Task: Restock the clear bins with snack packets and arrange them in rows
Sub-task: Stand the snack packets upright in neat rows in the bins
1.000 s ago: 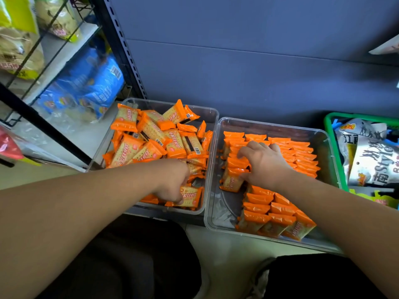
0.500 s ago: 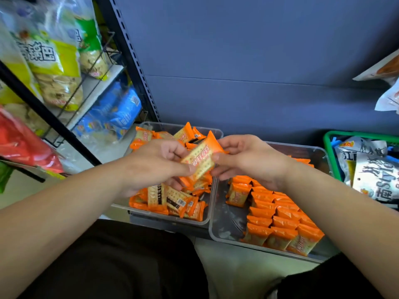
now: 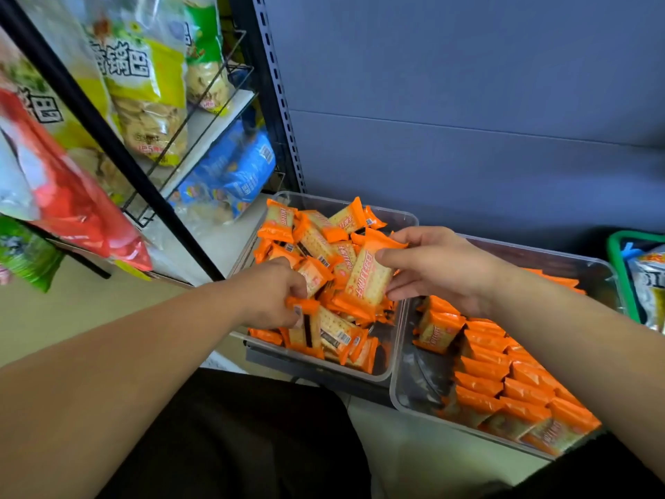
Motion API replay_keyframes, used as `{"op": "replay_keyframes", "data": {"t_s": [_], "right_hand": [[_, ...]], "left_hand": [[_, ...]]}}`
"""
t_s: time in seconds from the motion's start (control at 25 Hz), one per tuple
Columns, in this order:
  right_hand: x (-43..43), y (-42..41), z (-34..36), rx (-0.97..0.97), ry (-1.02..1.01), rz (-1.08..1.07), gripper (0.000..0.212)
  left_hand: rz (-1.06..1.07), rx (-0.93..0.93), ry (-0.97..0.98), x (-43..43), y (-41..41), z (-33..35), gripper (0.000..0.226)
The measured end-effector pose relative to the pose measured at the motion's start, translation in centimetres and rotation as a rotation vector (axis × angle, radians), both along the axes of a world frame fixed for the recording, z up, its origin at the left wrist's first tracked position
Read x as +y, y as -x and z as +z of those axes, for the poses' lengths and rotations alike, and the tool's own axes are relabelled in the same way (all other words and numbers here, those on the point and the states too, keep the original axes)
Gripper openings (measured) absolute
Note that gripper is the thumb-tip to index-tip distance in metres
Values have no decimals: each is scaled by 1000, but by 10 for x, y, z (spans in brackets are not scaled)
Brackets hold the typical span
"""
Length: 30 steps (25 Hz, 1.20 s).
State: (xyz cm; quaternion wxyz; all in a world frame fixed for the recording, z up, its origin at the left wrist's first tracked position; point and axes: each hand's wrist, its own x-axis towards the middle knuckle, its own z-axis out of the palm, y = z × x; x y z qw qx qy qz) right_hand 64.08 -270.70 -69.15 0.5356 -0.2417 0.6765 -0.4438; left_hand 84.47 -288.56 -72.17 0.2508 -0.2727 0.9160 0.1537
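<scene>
Two clear bins stand side by side on the floor. The left bin [image 3: 403, 219] holds a loose heap of orange cracker packets [image 3: 316, 235]. In the right bin [image 3: 414, 397] orange packets stand in neat rows [image 3: 503, 383]. My right hand [image 3: 435, 268] pinches one orange packet [image 3: 367, 279] between thumb and fingers, above the seam between the bins. My left hand [image 3: 273, 293] is down in the heap, fingers closed round another packet [image 3: 306, 315] near the bin's front.
A black wire rack [image 3: 108, 145] on the left carries large snack bags in yellow, red and blue. A grey wall panel [image 3: 467, 102] rises behind the bins. A green basket [image 3: 617, 243] with silver bags sits at the far right. My dark-trousered knees are below.
The packet passed from both hands to my right hand alone. My left hand dropped back into the left bin's heap and took hold of another packet. The camera tilted up and left.
</scene>
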Motion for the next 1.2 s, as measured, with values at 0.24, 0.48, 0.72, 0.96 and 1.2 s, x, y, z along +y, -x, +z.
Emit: {"op": "replay_keyframes", "data": {"t_s": [0.24, 0.48, 0.72, 0.96, 1.2], "right_hand": [[-1, 17, -4, 120, -29, -52, 18], [9, 30, -3, 116, -41, -137, 16], [22, 42, 0, -58, 93, -198, 18], [30, 58, -4, -48, 120, -224, 14], [37, 52, -3, 45, 141, -74, 28]], "left_hand": [[425, 458, -452, 9, 2, 37, 22], [621, 733, -797, 35, 23, 66, 49], [587, 825, -707, 51, 59, 52, 31], [569, 783, -694, 56, 78, 51, 51], [424, 752, -566, 72, 87, 38, 29]]}}
